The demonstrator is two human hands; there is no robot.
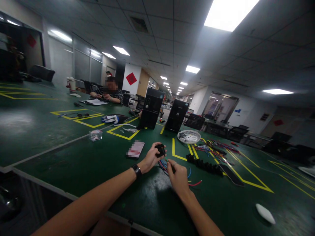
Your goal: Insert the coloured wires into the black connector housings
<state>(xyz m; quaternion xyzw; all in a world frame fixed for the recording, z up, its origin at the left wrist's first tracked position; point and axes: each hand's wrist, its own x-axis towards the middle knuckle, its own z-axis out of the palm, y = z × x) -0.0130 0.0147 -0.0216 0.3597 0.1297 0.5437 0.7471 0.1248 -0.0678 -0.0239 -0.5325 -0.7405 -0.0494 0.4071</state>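
Note:
My left hand [153, 158], with a black watch on the wrist, is closed around a small black connector block [161, 149] held above the green table [73, 164]. My right hand [178, 175] pinches a thin green wire [166, 159] that runs up to the block. Just below both hands lie loose coloured wires [189, 178], blue and red among them.
A row of black connector blocks [204, 165] and a dark flat strip [231, 175] lie to the right, with more coloured wires [216, 149] and a white fan grille [189, 136] behind. Two black computer towers [152, 108] stand further back. A person sits at the far left. A white object [265, 213] lies near right.

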